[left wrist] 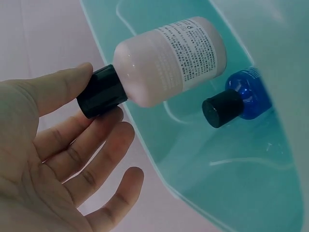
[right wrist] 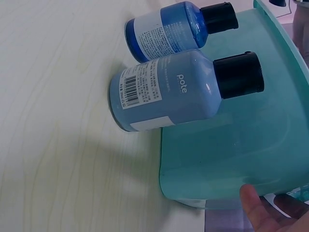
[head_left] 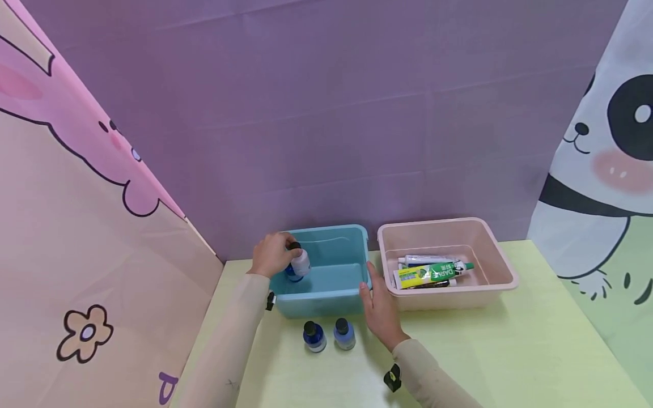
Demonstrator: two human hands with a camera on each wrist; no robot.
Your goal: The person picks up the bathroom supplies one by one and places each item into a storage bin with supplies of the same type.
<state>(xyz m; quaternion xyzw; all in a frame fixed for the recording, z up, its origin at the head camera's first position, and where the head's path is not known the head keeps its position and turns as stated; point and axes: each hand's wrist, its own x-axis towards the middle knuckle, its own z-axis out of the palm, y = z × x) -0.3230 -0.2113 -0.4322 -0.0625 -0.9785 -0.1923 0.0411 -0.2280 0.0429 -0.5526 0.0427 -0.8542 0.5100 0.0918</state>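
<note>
My left hand (head_left: pixel 271 256) pinches the black cap of a pale pink bottle (left wrist: pixel 169 60) between thumb and fingers, holding it tilted over the left part of a teal bin (head_left: pixel 339 273). Inside the bin, below that bottle, is a dark blue bottle (left wrist: pixel 248 94) with a black cap. Against the bin's front right corner rests my right hand (head_left: pixel 382 311), its thumb on the front wall and its fingers extended along the right side. On the table before the bin stand a dark blue bottle (head_left: pixel 314 338) and a light blue bottle (head_left: pixel 344 335), both black-capped.
A pink bin (head_left: pixel 449 297) stands to the right of the teal one, with several tubes inside, among them a green and yellow toothpaste tube (head_left: pixel 431 274). Behind both bins hangs a purple cloth (head_left: pixel 326 141). The pale table (head_left: pixel 535 351) extends to the right.
</note>
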